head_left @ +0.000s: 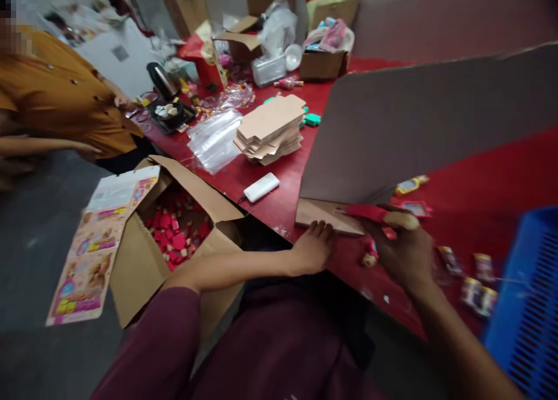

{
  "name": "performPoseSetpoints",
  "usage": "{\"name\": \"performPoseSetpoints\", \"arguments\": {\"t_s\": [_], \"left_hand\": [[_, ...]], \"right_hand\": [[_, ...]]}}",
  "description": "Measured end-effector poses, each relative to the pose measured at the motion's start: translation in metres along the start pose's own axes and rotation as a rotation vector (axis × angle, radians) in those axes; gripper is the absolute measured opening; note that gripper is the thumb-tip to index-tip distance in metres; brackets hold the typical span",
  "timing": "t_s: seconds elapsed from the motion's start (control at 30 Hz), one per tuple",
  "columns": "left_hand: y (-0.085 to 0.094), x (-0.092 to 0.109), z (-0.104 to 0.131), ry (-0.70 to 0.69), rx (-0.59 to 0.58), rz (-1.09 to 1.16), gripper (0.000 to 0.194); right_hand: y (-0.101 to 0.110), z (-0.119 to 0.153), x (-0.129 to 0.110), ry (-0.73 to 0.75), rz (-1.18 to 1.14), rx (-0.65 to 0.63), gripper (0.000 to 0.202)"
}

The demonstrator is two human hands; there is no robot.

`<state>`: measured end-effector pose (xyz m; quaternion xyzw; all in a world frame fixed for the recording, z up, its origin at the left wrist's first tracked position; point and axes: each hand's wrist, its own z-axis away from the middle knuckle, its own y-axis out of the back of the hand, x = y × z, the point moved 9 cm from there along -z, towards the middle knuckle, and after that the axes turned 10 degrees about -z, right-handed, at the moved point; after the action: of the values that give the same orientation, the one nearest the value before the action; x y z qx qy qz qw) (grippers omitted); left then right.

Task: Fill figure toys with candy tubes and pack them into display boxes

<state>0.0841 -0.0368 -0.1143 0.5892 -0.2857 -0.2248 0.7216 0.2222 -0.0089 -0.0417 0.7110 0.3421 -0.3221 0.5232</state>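
Observation:
A large grey-brown cardboard sheet [383, 132] stands raised on the red table, with a narrow folded cardboard strip [320, 209] along its near edge. My left hand [314, 249] grips the front of this strip, its fingers bent over the edge and its thumb hidden. In my right hand [403, 252] is a red-handled tool [368, 212] with a thin tip resting over the strip; its exact kind cannot be made out. A small red-and-yellow item [370, 253] lies just below that hand.
An open carton [143, 266] of small red pieces stands left, below the table edge. Flat cardboard blanks [272, 121], clear plastic bags [215, 138] and a white power bank [261, 187] lie on the table. A blue basket [518, 295] is right. A person in mustard [65, 92] stands left.

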Motion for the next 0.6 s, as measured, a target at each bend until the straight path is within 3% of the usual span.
{"name": "performPoseSetpoints", "arguments": {"t_s": [0.07, 0.23, 0.33, 0.43, 0.6], "left_hand": [[-0.02, 0.003, -0.017, 0.004, -0.055, -0.095, 0.071], [-0.054, -0.005, -0.03, 0.088, -0.201, -0.125, 0.078], [-0.062, -0.006, -0.028, 0.062, -0.221, -0.103, 0.078], [-0.063, -0.005, -0.028, 0.039, -0.188, -0.103, 0.079], [-0.069, 0.0, -0.025, 0.046, -0.174, -0.144, 0.079]], "right_hand": [[-0.016, -0.018, -0.006, 0.04, 0.008, 0.023, 0.035], [-0.08, -0.044, -0.001, 0.149, -0.067, -0.129, 0.04], [-0.104, -0.043, 0.003, 0.207, -0.046, -0.244, 0.037], [-0.112, -0.039, 0.0, 0.267, -0.016, -0.303, 0.033], [-0.133, -0.044, 0.003, 0.221, 0.111, -0.435, 0.025]]}}
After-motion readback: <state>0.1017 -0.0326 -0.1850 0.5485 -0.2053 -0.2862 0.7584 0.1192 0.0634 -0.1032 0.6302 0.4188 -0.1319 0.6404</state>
